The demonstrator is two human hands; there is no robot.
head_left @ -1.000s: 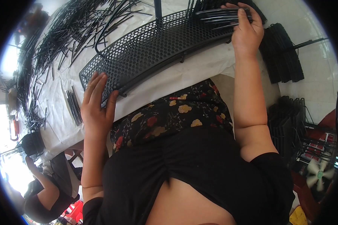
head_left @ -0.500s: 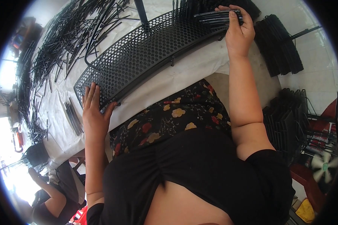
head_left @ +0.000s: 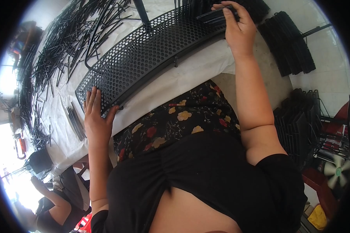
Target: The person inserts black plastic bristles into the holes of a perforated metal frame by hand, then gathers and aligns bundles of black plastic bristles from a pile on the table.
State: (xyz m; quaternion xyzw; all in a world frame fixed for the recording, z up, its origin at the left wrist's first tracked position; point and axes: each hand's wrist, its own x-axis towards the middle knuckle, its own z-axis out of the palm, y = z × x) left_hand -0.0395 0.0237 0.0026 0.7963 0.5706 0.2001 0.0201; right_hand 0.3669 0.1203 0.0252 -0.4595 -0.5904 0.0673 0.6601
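A long, curved black perforated panel [head_left: 144, 58] lies across the cloth-covered table in front of me. My left hand [head_left: 97, 118] rests on its near left end, fingers stretched flat and thumb apart by the edge, holding nothing. At the far right end, my right hand [head_left: 240, 31] pinches a small bundle of thin black strips [head_left: 214, 17] between thumb and fingers. The bundle lies sideways just over the panel's surface; I cannot tell whether it touches. Beyond it, several thin black rods [head_left: 182, 9] stand up at the panel's far edge.
Loose black sticks [head_left: 66, 42] are heaped at the far left, and a few strips [head_left: 76, 122] lie beside my left hand. A black post [head_left: 141, 13] rises by the panel. Black ribbed stacks [head_left: 287, 44] stand right, with a fan [head_left: 338, 171] below. Another person's arm [head_left: 52, 198] shows lower left.
My right hand has moved slightly left and away from me with the bundle, which has turned a little. The panel has shifted slightly left; my left hand stays on it.
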